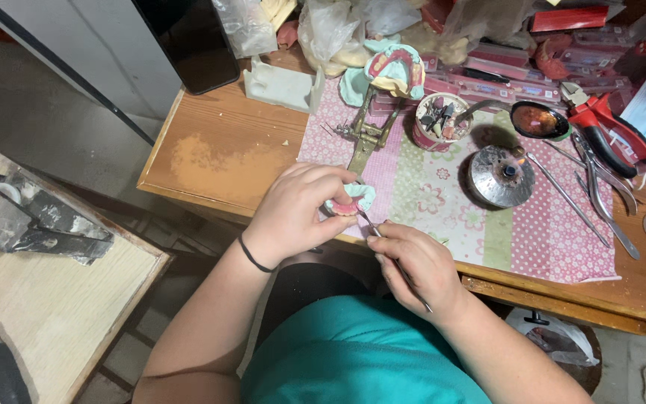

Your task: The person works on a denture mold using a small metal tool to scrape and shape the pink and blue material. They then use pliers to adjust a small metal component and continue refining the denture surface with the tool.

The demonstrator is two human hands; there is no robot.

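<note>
My left hand is closed around a small dental model of pale green plaster with pink wax, held just above the front edge of the wooden table. My right hand grips a thin metal instrument, its tip touching the model. A black band sits on my left wrist.
On the patterned cloth stand a brass articulator with another green model, a cup of burs, a round metal burner, a spoon-like ladle, red-handled pliers and long metal tools. A low side table at left holds a black handpiece.
</note>
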